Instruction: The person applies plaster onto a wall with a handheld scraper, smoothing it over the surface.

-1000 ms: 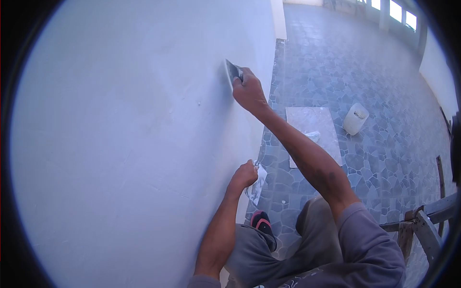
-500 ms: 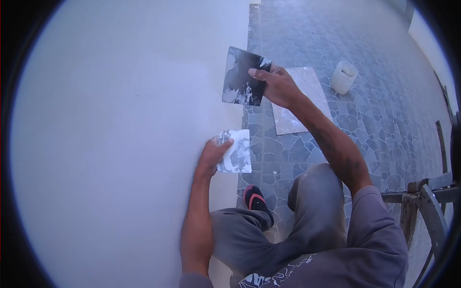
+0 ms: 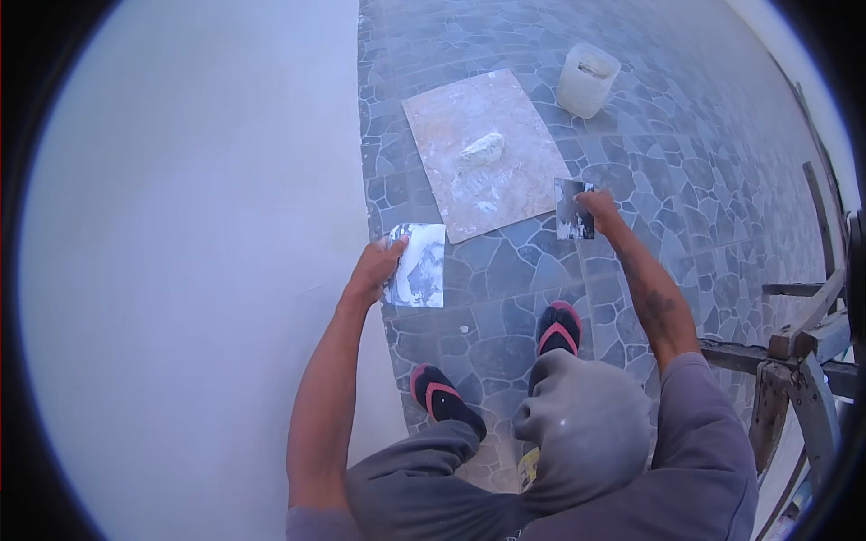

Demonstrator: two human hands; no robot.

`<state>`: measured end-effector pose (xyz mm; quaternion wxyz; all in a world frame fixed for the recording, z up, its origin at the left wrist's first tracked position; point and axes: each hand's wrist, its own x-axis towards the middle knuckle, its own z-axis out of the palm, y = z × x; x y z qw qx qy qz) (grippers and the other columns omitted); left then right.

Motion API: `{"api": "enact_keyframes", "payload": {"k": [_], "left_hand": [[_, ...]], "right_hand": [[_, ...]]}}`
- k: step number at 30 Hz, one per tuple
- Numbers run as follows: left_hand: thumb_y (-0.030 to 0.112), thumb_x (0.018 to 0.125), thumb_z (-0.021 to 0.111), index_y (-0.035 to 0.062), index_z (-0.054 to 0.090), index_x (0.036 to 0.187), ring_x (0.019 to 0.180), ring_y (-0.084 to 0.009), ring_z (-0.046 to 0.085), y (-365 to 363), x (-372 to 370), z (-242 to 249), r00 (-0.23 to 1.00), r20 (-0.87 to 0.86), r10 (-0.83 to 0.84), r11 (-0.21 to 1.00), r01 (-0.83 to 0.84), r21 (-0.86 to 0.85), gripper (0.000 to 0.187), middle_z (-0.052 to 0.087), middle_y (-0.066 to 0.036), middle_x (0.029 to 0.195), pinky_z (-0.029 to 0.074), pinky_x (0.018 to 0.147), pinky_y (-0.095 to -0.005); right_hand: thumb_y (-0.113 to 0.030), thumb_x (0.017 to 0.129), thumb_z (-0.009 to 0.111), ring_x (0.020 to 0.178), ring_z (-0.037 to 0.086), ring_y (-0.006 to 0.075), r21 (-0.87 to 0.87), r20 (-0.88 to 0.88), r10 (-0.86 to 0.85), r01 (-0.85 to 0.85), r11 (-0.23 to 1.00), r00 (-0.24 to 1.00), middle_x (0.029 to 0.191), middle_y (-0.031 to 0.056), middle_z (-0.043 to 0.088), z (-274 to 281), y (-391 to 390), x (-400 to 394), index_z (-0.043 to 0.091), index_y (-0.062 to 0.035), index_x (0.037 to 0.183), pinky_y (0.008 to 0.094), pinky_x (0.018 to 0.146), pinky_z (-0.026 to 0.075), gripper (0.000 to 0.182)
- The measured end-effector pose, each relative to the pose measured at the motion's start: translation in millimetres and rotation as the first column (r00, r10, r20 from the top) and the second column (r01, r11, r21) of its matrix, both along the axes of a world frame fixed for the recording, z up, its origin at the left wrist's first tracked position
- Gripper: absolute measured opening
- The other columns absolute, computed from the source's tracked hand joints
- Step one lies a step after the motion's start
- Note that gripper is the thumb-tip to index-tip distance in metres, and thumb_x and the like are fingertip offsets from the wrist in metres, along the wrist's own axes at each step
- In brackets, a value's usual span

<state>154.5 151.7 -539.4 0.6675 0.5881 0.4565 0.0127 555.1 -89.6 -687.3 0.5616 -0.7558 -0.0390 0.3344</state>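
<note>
My left hand (image 3: 374,269) grips a light, flat putty scraper (image 3: 420,267) smeared with white paste, its thumb pressed on the near face. In my right hand (image 3: 598,208) is a darker putty scraper (image 3: 573,209) with white smears, held out over the stone floor to the right. Between and beyond my hands a flat board (image 3: 433,126) lies on the floor. A lump of white putty (image 3: 480,151) sits near the board's middle, with smears spread below it.
A pale wall (image 3: 198,270) fills the left side. Beyond the board stands a cut-open whitish plastic container (image 3: 586,86) on the stone-patterned floor (image 3: 505,270). A wooden frame (image 3: 789,361) rises at my right. My feet wear red-strapped flip-flops (image 3: 559,329).
My right hand has come down and right, away from the wall, with its scraper. The left hand keeps its scraper in nearly the same place. My view has turned right, showing the whole board.
</note>
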Motion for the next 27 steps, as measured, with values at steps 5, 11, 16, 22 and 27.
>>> {"api": "enact_keyframes", "payload": {"k": [5, 11, 16, 22, 27], "left_hand": [[0.030, 0.094, 0.057, -0.0099, 0.061, 0.110, 0.082, -0.0177, 0.063, 2.0, 60.2, -135.1, 0.998, 0.017, 0.062, 0.997, -0.063, 0.055, 0.043, 0.066, -0.012, 0.097, 0.050, 0.073, -0.0329], [0.035, 0.088, 0.061, -0.0139, 0.062, 0.104, 0.096, -0.0357, 0.063, -9.2, 105.3, -254.6, 0.994, -0.087, 0.067, 0.924, -0.029, 0.381, 0.051, 0.064, -0.028, 0.101, 0.048, 0.085, -0.0410], [0.035, 0.087, 0.060, -0.0126, 0.063, 0.104, 0.107, -0.0471, 0.055, -27.3, 122.2, -240.6, 0.983, -0.139, 0.120, 0.841, -0.026, 0.540, 0.051, 0.060, -0.036, 0.108, 0.041, 0.097, -0.0468], [0.034, 0.086, 0.060, -0.0086, 0.064, 0.107, 0.112, -0.0444, 0.053, -48.2, 111.7, -213.2, 0.977, -0.194, 0.088, 0.800, 0.047, 0.598, 0.047, 0.060, -0.033, 0.109, 0.041, 0.097, -0.0468], [0.034, 0.085, 0.061, -0.0098, 0.064, 0.105, 0.109, -0.0451, 0.056, -81.4, 66.9, -225.9, 0.970, -0.232, 0.077, 0.862, 0.052, 0.504, 0.048, 0.060, -0.034, 0.109, 0.042, 0.096, -0.0461]], "right_hand": [[-0.013, 0.066, 0.071, 0.070, 0.059, 0.0197, -0.146, 0.052, 0.107, -0.099, 0.984, 0.993, 0.077, 0.0104, 0.063, -25.0, 8.9, 40.5, 0.066, 0.0076, 0.081, 0.0356, 0.059, 0.044, 0.026], [-0.017, 0.066, 0.071, 0.066, 0.056, 0.0183, -0.189, 0.079, 0.256, -0.237, 0.953, 0.964, 0.074, 0.0100, 0.062, -37.7, 22.2, 37.2, 0.066, 0.0077, 0.076, 0.0345, 0.057, 0.042, 0.027], [-0.019, 0.066, 0.071, 0.067, 0.057, 0.0191, -0.164, 0.062, 0.284, -0.271, 0.948, 0.957, 0.075, 0.0115, 0.062, -32.2, 21.2, 35.9, 0.066, 0.0086, 0.078, 0.0352, 0.057, 0.043, 0.030], [-0.016, 0.069, 0.069, 0.067, 0.057, 0.0185, -0.180, 0.036, 0.255, -0.245, 0.953, 0.966, 0.077, 0.0096, 0.062, -31.4, 3.9, 13.0, 0.066, 0.0083, 0.084, 0.0356, 0.058, 0.045, 0.029], [-0.016, 0.071, 0.069, 0.071, 0.059, 0.0188, -0.124, -0.086, 0.220, -0.229, 0.965, 0.972, 0.079, 0.0099, 0.063, -42.7, -44.5, -20.2, 0.067, 0.0081, 0.087, 0.0351, 0.063, 0.046, 0.029]]}}
